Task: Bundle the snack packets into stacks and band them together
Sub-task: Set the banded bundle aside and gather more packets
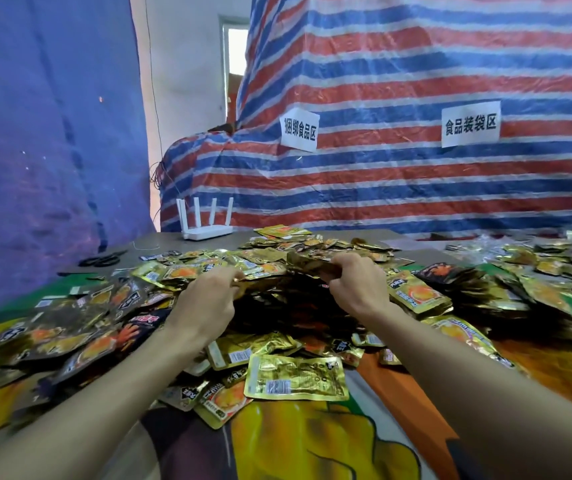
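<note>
A wide heap of gold and black snack packets [267, 258] covers the table in front of me. My left hand [208, 299] and my right hand [357, 285] both reach into the middle of the heap. Between them they grip a stack of gold packets [308, 265], the left hand at its left end, the right hand curled round its right end. One gold packet [295, 377] lies flat, back side up, near the front between my forearms. No band shows in view.
A white router [205, 220] with several antennas stands at the table's far left. Black scissors [102, 260] lie left of the heap. A red, white and blue striped tarp [381, 168] with two paper signs hangs behind. A colourful printed cloth [312, 445] covers the table's near part.
</note>
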`<state>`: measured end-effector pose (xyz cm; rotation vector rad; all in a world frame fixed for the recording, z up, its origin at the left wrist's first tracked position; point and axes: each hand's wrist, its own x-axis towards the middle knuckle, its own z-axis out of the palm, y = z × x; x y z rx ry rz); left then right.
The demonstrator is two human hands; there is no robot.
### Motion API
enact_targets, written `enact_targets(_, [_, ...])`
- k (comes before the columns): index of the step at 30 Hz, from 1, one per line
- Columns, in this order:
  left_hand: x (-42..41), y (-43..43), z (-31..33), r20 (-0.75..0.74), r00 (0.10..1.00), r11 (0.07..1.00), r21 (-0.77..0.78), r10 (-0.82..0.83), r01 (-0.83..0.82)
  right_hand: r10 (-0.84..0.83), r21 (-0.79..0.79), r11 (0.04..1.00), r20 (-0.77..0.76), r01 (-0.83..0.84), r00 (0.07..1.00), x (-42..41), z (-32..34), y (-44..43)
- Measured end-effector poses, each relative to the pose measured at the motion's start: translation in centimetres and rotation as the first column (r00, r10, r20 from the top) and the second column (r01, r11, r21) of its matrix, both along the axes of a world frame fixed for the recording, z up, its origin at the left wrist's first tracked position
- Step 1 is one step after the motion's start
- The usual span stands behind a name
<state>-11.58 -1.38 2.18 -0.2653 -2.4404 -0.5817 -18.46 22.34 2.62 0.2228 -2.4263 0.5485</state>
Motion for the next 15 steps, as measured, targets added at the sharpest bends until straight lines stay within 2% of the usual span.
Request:
enact_targets(3, [0.3,0.1,0.1,-0.096,0.995,0.993,0.115,0.018,-0.007,0.153,-0.329,0.929,-0.08,-0.171,0.985,1.2,0.6,0.6])
enact_targets(6, [1.1,0.2,0.8,-0.208,0.977,0.97,0.241,0.036,0.015,0.273,-0.58,0.74,-0.204,-0.34,0.94,3.1,1.3,0.7])
enact_targets(8, [1.8,0.3,1.5,-0.287,0.956,0.925,0.376,0.055,0.06,0.291,-0.702,0.6,-0.254,-0.383,0.922,4.2,1.5,0.7])
enact_targets(11, [2.7,0.6,2.4,-0.367,0.924,0.795,0.591,0.111,0.139,0.307,-0.825,0.405,-0.284,-0.395,0.908,5.4,1.3,0.6])
enact_targets(13, [2.9,1.2,2.7,-0.352,0.922,0.69,0.709,0.164,0.148,0.31,-0.886,0.294,-0.267,-0.359,0.913,5.9,0.9,0.3])
enact_targets(15, [3.0,2.1,2.6,-0.322,0.937,0.547,0.813,0.137,0.199,0.307,-0.928,0.223,-0.225,-0.299,0.925,6.3,0.1,-0.3])
